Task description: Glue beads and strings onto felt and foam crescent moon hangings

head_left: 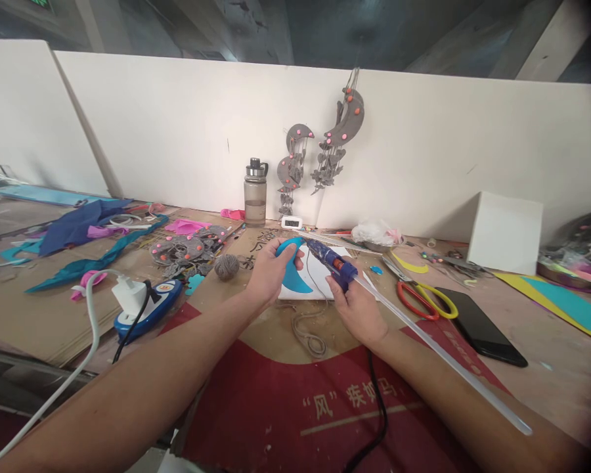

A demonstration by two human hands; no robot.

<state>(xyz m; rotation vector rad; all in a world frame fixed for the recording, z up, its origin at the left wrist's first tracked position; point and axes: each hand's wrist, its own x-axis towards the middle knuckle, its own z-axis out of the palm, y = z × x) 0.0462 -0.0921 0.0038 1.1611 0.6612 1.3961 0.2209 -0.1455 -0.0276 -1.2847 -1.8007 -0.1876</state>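
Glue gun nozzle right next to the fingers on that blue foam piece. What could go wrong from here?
1. The glue gun in the right hand points at the blue foam piece, close to the left hand: hot glue may reach the fingers.
2. The long glue stick juts back over the right forearm, near the scissors and phone; a swing might knock them.

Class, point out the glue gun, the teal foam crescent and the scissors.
glue gun (335,266), head view, blue body.
teal foam crescent (295,281), head view, lower curved blade.
scissors (426,299), head view, where the red and yellow handles meet.
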